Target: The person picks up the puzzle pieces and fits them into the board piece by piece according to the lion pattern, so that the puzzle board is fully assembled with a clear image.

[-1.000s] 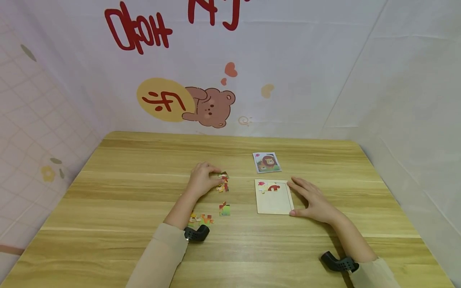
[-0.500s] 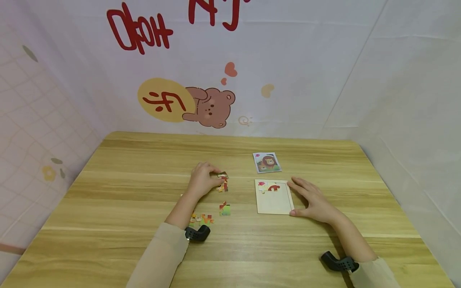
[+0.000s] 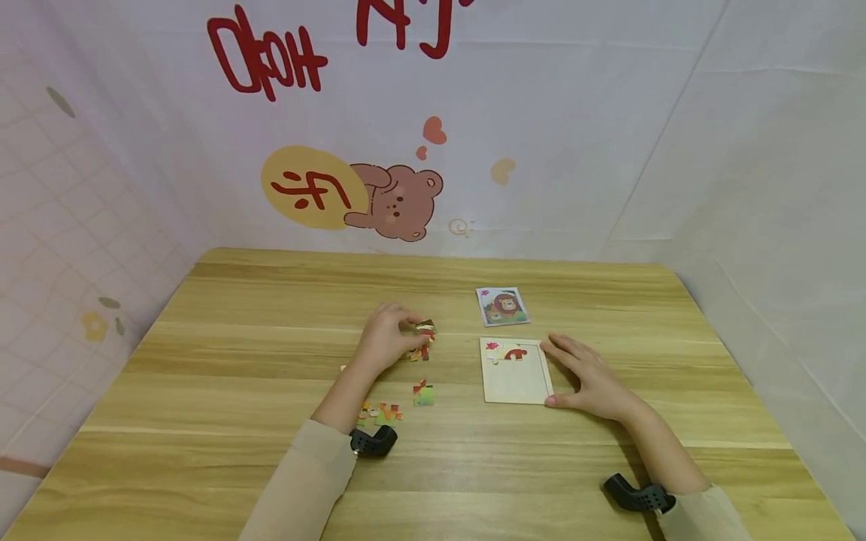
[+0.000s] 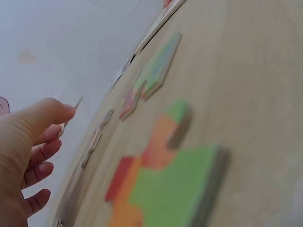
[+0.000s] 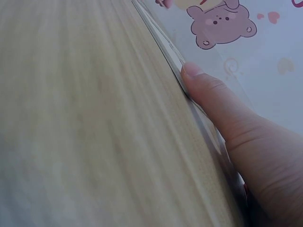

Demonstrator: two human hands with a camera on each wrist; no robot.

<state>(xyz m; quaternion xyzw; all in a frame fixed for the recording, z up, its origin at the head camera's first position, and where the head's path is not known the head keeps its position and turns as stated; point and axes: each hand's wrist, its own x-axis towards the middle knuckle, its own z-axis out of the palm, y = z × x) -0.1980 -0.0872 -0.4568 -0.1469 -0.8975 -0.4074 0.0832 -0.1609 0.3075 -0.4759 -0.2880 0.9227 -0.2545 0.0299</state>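
My left hand point(image 3: 389, 338) pinches a puzzle piece point(image 3: 425, 327) between thumb and fingertips, just above the table. In the left wrist view that piece point(image 4: 70, 116) shows only as a thin edge. Under and beside the fingers lies another red and yellow piece point(image 3: 418, 353), partly hidden. With thumb and fingers spread fairly straight, my right hand point(image 3: 587, 379) touches the right side of the wooden puzzle board point(image 3: 514, 383). Its thumb point(image 5: 208, 90) rests at the board's near right corner. Fitted pieces point(image 3: 506, 352) with a pink flower and brown mane line the board's top.
A lion picture card point(image 3: 503, 306) lies behind the board. Nearer the front are a green and red piece point(image 3: 423, 394) and some orange-green pieces point(image 3: 386, 413) by the left wrist. The wooden table point(image 3: 473, 473) meets a white printed curtain point(image 3: 541, 113) at the back.
The left hand has shifted slightly to the right, and the piece in its fingertips has come along. The right hand and the board keep their places.
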